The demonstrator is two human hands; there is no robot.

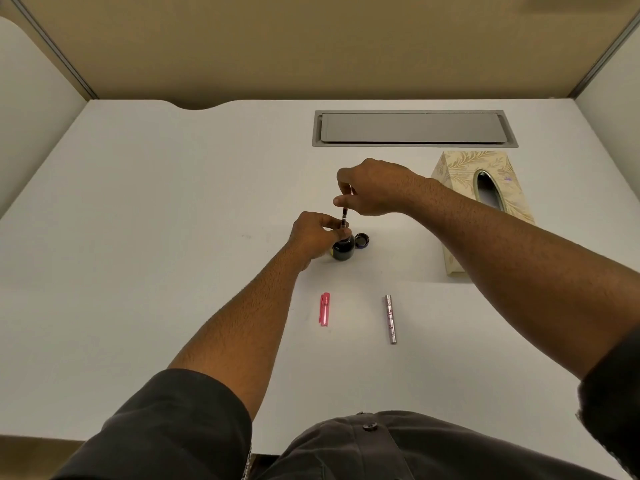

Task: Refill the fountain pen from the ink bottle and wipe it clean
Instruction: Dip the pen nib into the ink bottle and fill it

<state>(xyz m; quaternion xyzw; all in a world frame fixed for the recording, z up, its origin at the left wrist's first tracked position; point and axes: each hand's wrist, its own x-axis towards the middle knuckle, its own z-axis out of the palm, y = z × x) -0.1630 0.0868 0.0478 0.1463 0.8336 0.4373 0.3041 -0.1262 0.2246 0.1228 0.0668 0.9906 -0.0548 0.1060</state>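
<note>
A dark ink bottle (343,250) stands open in the middle of the white desk (173,237). Its black cap (362,240) lies just to its right. The pen's inner section with the converter (344,218) stands upright with its lower end in the bottle's mouth. My left hand (313,235) grips the pen section at the bottle's neck. My right hand (372,190) pinches the top end of the converter from above. The pink pen cap (324,309) and the silver patterned barrel (390,318) lie apart on the desk nearer to me.
A cream floral tissue box (481,199) stands to the right, partly behind my right forearm. A grey cable-tray lid (414,128) is set into the desk at the back. Tan partition walls enclose the desk on three sides.
</note>
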